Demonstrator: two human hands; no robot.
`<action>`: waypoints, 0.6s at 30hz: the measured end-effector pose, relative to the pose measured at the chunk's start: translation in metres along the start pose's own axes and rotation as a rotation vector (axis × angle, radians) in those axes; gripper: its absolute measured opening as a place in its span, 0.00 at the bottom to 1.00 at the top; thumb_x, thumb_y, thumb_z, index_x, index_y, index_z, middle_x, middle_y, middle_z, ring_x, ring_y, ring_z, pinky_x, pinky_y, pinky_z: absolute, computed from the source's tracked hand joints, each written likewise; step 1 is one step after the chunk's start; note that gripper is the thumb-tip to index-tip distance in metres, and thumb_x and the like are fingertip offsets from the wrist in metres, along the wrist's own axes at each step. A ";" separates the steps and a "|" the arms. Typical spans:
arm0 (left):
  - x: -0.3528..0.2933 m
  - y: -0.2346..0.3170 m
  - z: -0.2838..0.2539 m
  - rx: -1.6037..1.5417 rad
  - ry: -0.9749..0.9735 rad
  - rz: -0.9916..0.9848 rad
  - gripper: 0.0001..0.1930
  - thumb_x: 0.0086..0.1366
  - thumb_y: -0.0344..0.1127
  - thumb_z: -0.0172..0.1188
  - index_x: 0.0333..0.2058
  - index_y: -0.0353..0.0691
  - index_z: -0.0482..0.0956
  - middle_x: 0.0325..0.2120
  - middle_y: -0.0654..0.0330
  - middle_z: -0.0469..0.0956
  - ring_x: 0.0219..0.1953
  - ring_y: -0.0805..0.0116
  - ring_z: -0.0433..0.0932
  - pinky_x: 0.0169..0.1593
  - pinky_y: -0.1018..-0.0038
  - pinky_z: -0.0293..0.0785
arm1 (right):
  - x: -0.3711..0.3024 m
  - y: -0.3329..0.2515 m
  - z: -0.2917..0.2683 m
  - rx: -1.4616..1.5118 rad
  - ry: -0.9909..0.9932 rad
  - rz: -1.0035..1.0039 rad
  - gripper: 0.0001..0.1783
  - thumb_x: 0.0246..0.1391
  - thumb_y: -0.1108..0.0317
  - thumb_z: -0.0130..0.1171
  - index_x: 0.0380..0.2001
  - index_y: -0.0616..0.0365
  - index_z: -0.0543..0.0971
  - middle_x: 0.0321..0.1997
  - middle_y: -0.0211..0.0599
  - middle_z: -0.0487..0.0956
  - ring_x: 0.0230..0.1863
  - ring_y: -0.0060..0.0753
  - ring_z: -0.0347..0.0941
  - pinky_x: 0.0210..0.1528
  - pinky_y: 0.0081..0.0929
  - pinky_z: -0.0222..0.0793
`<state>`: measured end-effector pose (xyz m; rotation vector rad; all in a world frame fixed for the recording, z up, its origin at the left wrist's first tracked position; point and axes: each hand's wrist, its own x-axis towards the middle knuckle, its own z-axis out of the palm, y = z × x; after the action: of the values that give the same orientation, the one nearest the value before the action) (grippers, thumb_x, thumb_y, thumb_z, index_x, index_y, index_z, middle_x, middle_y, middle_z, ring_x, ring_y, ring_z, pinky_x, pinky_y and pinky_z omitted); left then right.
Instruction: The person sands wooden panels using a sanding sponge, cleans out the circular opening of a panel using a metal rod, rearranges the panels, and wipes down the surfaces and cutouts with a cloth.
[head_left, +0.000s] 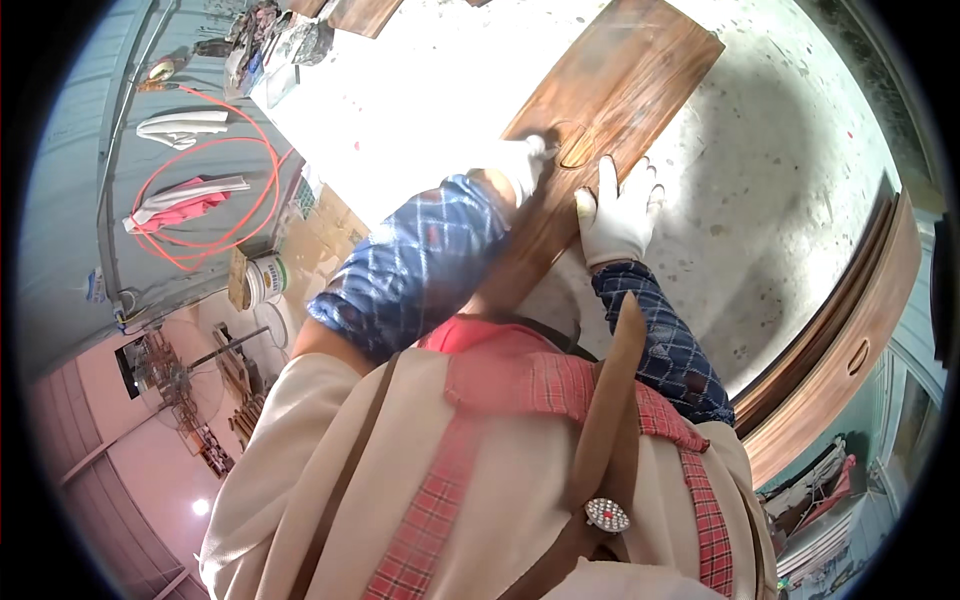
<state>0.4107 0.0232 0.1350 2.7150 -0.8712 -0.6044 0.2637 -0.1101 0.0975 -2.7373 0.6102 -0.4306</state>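
Observation:
A long brown wooden board (pixel 632 85) with visible grain lies on a white, speckled worktop (pixel 780 130). It has an oval ring-like recess (pixel 577 146) in its face. My left hand (pixel 522 168), in a white glove, is curled at the board's left side beside the oval. Its fingers are closed and slightly blurred, and a dark patch shows at their tips; whatever they hold is hidden. My right hand (pixel 618 218), also gloved in white, rests with fingers spread at the board's right edge. Blue checked sleeve covers run up both forearms.
Several brown boards (pixel 855 360) stand stacked on edge at the right. More wood pieces (pixel 362 14) and a heap of rags and bags (pixel 275 45) sit at the far left. A red hose (pixel 272 170) loops on the left, above a white bucket (pixel 266 279) and a fan (pixel 165 370).

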 end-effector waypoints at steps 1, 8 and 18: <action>0.005 -0.005 0.003 -0.108 0.046 -0.003 0.10 0.67 0.29 0.60 0.46 0.36 0.81 0.36 0.56 0.83 0.39 0.64 0.81 0.44 0.71 0.77 | 0.001 -0.003 -0.003 -0.002 0.006 -0.022 0.34 0.52 0.46 0.61 0.60 0.49 0.75 0.65 0.69 0.66 0.68 0.67 0.59 0.70 0.63 0.49; 0.043 -0.052 0.064 -0.517 0.071 0.095 0.07 0.64 0.28 0.61 0.41 0.41 0.83 0.29 0.58 0.81 0.34 0.67 0.79 0.41 0.73 0.76 | 0.003 0.000 0.000 -0.024 0.088 -0.077 0.33 0.51 0.47 0.61 0.58 0.50 0.77 0.63 0.67 0.68 0.67 0.66 0.60 0.69 0.62 0.51; 0.061 -0.085 -0.007 -0.862 -0.408 0.389 0.06 0.64 0.23 0.56 0.35 0.32 0.83 0.26 0.56 0.77 0.29 0.70 0.74 0.33 0.75 0.71 | 0.002 -0.006 0.000 -0.054 0.074 -0.072 0.34 0.51 0.48 0.61 0.60 0.51 0.76 0.66 0.69 0.65 0.69 0.64 0.58 0.69 0.62 0.51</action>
<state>0.5011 0.0551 0.0942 1.6322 -0.9051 -1.1348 0.2674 -0.1053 0.0997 -2.8127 0.5504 -0.5425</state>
